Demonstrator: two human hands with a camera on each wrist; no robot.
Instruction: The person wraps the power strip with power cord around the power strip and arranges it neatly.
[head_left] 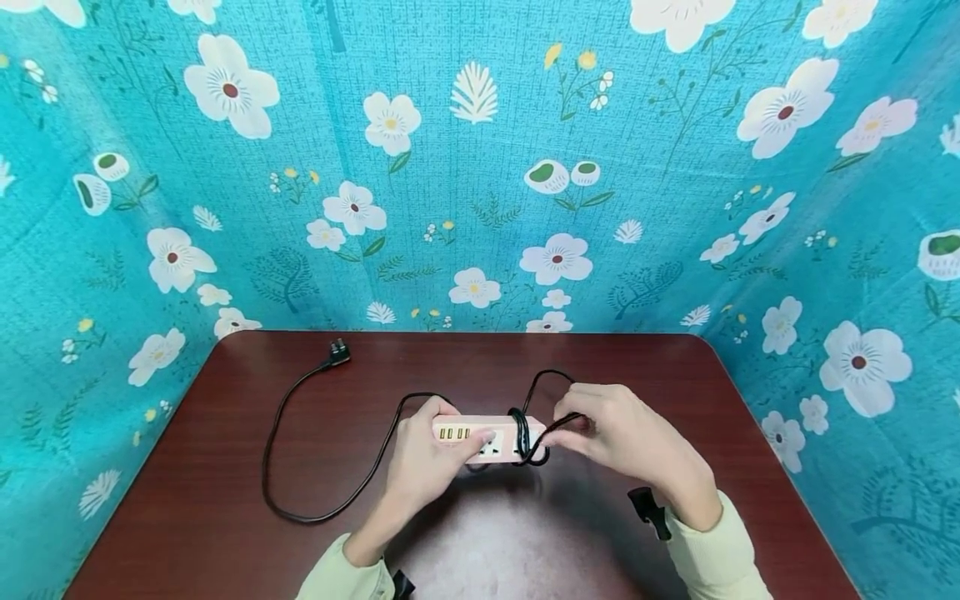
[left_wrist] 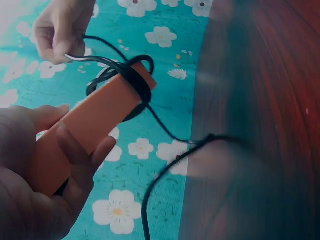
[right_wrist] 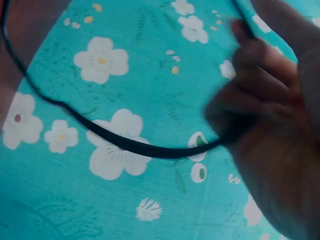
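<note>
A pink and white power strip (head_left: 505, 427) with sockets and several USB ports is held above the table by my left hand (head_left: 429, 450), thumb across its face. Several turns of its black cable (head_left: 522, 433) wrap the strip's right end, as the left wrist view shows too. My right hand (head_left: 618, 429) grips the cable just off that end, and a loop rises behind the hand. In the right wrist view the cable (right_wrist: 165, 151) runs out of the curled fingers of the right hand (right_wrist: 270, 110).
The black plug (head_left: 339, 352) lies at the back left of the dark red table (head_left: 247, 417), its cable curving back to the strip. A turquoise flowered cloth (head_left: 450, 167) hangs behind and beside the table.
</note>
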